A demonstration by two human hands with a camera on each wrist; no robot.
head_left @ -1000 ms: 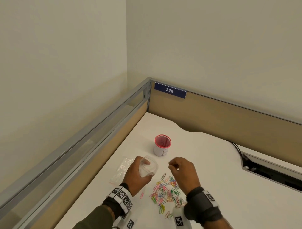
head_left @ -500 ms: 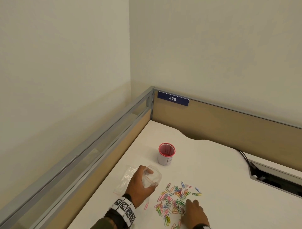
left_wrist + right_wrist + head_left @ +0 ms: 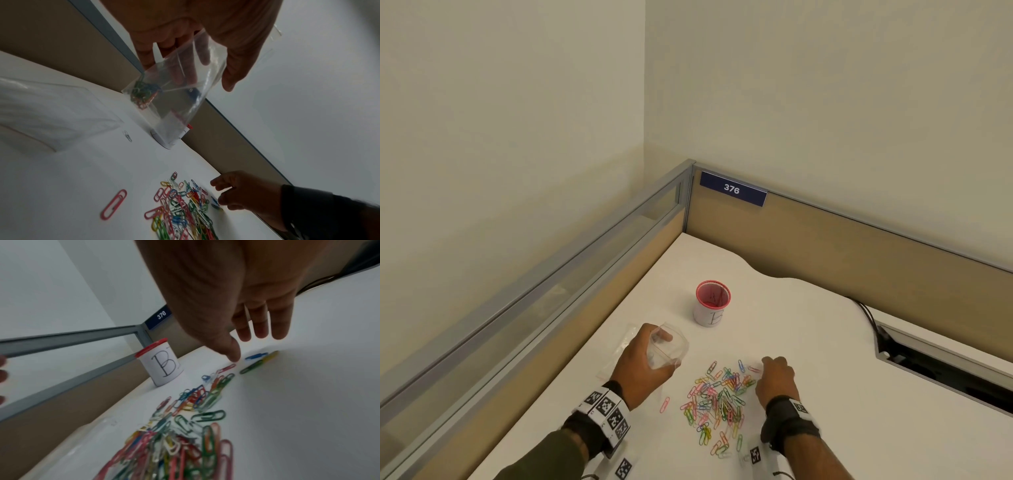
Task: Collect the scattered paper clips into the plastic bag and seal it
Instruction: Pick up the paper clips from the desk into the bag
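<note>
My left hand (image 3: 645, 363) grips a small clear plastic bag (image 3: 669, 349) above the desk, mouth up; in the left wrist view the bag (image 3: 176, 91) holds several coloured clips in its lower corner. A heap of coloured paper clips (image 3: 717, 399) lies on the white desk between my hands. One pink clip (image 3: 664, 404) lies apart, left of the heap. My right hand (image 3: 774, 378) is at the heap's right edge, low over the desk. In the right wrist view its fingers (image 3: 261, 327) reach down, with the thumb tip just above a red clip (image 3: 227, 368). Nothing shows in that hand.
A white cup with a red rim (image 3: 711, 307), marked "B", stands behind the heap. More clear bags (image 3: 623, 346) lie flat under my left hand. Desk partitions run along the left and back. A cable slot (image 3: 941, 366) opens at the right.
My right hand came down from near the bag to the desk, then slid from the heap's near side to its far right edge. The left hand kept holding the bag.
</note>
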